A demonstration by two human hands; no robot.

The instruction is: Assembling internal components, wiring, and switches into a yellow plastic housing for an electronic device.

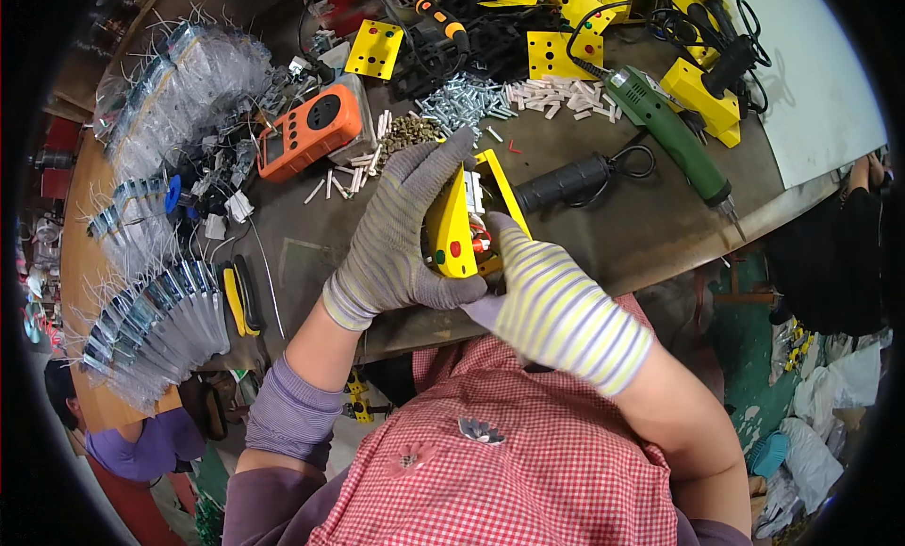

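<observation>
My left hand (396,240), in a grey knit glove, grips a yellow plastic device shell (451,230) held on edge over the workbench. The shell shows small red and green dots on its side and wiring inside its open face. My right hand (551,306), in a striped glove, presses against the shell's right side with the thumb reaching into the open part. A yellow lid piece (502,190) sticks out behind the shell. Both hands are close to my chest at the front edge of the bench.
On the workbench (603,235) lie a green electric screwdriver (674,136), a black handle with cord (564,181), an orange tester (309,130), piles of screws (462,98) and white plugs (561,96), yellow housings (375,48), and bagged parts (156,325) at left. Another person (141,442) sits lower left.
</observation>
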